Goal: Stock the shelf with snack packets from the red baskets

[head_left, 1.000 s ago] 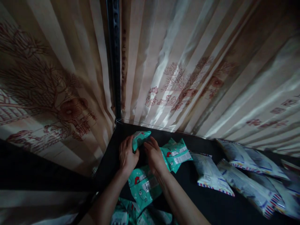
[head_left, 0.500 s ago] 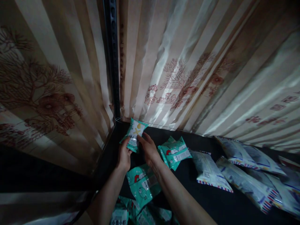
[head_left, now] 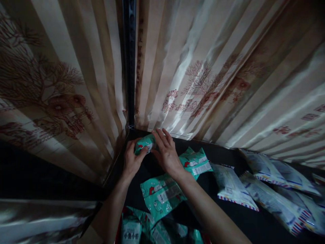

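Observation:
My left hand [head_left: 132, 158] is closed round the left end of a teal snack bag [head_left: 146, 143] in the back corner of the black shelf, with its thumb across the front. My right hand [head_left: 168, 154] is at the bag's right end, fingers stretched out and slightly apart; its fingers hide part of that end. Under my right wrist lies a second teal snack bag [head_left: 158, 205], flat on the shelf. Another teal snack bag [head_left: 200, 162] rests to the right of that wrist.
White snack bags [head_left: 235, 189] with striped edges lie along the right of the black shelf [head_left: 200, 200]. More teal bags [head_left: 132, 230] sit at the bottom, beside a red rim [head_left: 118, 226]. Pleated printed curtains [head_left: 157, 84] and a dark upright post [head_left: 131, 67] enclose the corner.
The held bag has turned from upright, white panel showing, to lying sideways with its teal and red side visible. My right hand's fingers have straightened out. The view has shifted slightly left.

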`<state>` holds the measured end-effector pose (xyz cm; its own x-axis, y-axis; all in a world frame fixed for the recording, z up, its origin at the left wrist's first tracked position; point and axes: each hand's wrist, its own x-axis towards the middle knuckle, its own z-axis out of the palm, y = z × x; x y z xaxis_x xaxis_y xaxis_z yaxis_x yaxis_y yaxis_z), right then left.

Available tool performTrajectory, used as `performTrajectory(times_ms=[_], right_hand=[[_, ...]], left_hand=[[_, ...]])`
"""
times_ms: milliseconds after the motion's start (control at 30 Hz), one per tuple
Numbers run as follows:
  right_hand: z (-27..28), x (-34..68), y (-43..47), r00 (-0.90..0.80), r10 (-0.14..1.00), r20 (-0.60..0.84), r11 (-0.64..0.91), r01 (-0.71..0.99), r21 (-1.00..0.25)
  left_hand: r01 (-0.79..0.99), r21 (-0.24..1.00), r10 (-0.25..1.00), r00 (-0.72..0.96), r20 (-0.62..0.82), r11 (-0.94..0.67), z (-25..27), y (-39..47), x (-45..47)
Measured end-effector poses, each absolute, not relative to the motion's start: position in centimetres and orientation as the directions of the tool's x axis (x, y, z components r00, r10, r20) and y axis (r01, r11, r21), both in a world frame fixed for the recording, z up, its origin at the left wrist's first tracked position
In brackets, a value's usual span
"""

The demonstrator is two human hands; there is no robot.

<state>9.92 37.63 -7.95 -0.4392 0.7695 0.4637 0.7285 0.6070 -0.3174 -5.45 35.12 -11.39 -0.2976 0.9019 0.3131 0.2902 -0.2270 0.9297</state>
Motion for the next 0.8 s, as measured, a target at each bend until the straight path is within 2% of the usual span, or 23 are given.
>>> performTrajectory(times_ms=[100, 267, 400, 533, 667, 800], right_hand=[[-7.4, 10.5, 38.2, -0.53, 0.745, 0.406, 0.655, 0.698, -0.29], [-7.5, 10.8, 38.4, -0.582, 0.734, 0.349, 0.678, 0.651, -0.34], [-7.9, 10.6, 37.7, -0.558, 0.775, 0.296, 0.631, 0.708, -0.318], [-8.4, 11.6, 36.2, -0.511, 0.817, 0.267, 0.575, 0.755, -0.315], [-8.3, 14.6, 33.9, -0.458, 0.811, 0.365, 0.575, 0.743, -0.344], [-8.3, 19.2, 30.7, -0.247, 0.814, 0.526, 0.468, 0.816, -0.34]], left_hand=[[0.372, 0.875, 0.895, -0.197, 0.4, -0.309, -10.8, 35.0, -6.1], [0.416, 0.852, 0.9, -0.149, 0.409, -0.318, -10.7, 34.8, -6.7], [0.438, 0.853, 0.928, -0.096, 0.359, -0.285, -11.3, 34.9, -6.7], [0.536, 0.776, 0.929, 0.048, 0.366, -0.334, -11.6, 34.7, -5.9], [0.627, 0.66, 0.903, 0.189, 0.387, -0.414, -11.6, 33.9, -5.0], [0.688, 0.554, 0.877, 0.292, 0.381, -0.469, -12.2, 33.3, -4.2]])
